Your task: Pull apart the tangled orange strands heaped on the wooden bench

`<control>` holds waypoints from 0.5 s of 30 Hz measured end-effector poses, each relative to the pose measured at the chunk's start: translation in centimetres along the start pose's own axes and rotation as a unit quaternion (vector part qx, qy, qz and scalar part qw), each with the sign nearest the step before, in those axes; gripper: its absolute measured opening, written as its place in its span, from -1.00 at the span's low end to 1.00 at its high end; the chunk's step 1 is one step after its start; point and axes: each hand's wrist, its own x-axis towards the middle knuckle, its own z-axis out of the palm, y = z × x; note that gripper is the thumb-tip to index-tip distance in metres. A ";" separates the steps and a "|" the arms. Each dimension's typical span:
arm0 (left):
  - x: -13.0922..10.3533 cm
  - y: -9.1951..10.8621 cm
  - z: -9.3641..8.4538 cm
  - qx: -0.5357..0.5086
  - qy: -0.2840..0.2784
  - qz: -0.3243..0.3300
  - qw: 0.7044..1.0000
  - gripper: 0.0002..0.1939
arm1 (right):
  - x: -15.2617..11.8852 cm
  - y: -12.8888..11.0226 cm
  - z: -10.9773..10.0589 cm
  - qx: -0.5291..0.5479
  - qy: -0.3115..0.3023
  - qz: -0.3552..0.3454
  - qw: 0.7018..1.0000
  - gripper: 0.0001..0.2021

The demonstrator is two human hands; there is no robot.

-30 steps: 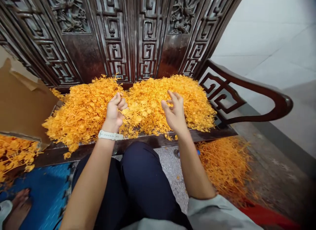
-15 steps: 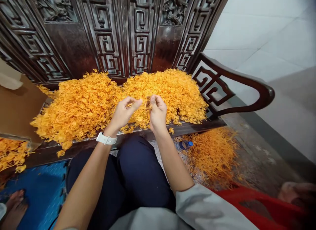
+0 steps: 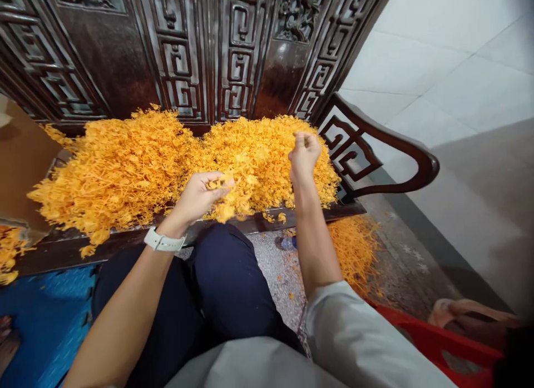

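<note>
Two adjoining heaps of orange plastic pieces, a stringy left heap (image 3: 125, 171) and a right heap (image 3: 267, 154), lie on a dark carved wooden bench (image 3: 250, 224). My left hand (image 3: 200, 194), with a pale watch on the wrist, is closed on a few orange pieces at the front of the heaps. My right hand (image 3: 305, 154) is raised over the right heap, its fingers pinched; whatever they hold is too small to make out.
The bench's armrest (image 3: 400, 138) curves out at the right. On the floor are an orange pile (image 3: 354, 254), a bottle (image 3: 288, 243) and a red plastic item (image 3: 442, 338). A cardboard box (image 3: 25, 165) stands left, above a blue mat (image 3: 50, 316).
My hands have moved apart from each other. The right one has gone up and to the right, the left one slightly down and left, with orange pieces now showing in it. The view has shifted.
</note>
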 end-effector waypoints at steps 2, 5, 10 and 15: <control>0.7 -1.0 -0.4 -0.028 0.081 -0.037 0.996 -0.61 | -1.4 -0.2 -0.8 -0.103 -0.075 -0.054 0.990 -0.55; 1.5 -2.4 -0.6 -0.035 0.151 -0.046 0.987 -0.60 | -6.9 -1.8 -0.6 -0.158 -0.149 -0.084 0.973 -0.41; 1.0 -3.2 0.4 0.039 0.094 0.021 0.995 -0.69 | -15.7 -4.3 2.6 0.038 -0.229 0.007 0.973 -0.48; 1.4 -3.6 0.8 0.012 0.102 -0.023 0.994 -0.67 | -18.8 -4.1 3.5 0.081 -0.125 -0.043 0.988 -0.64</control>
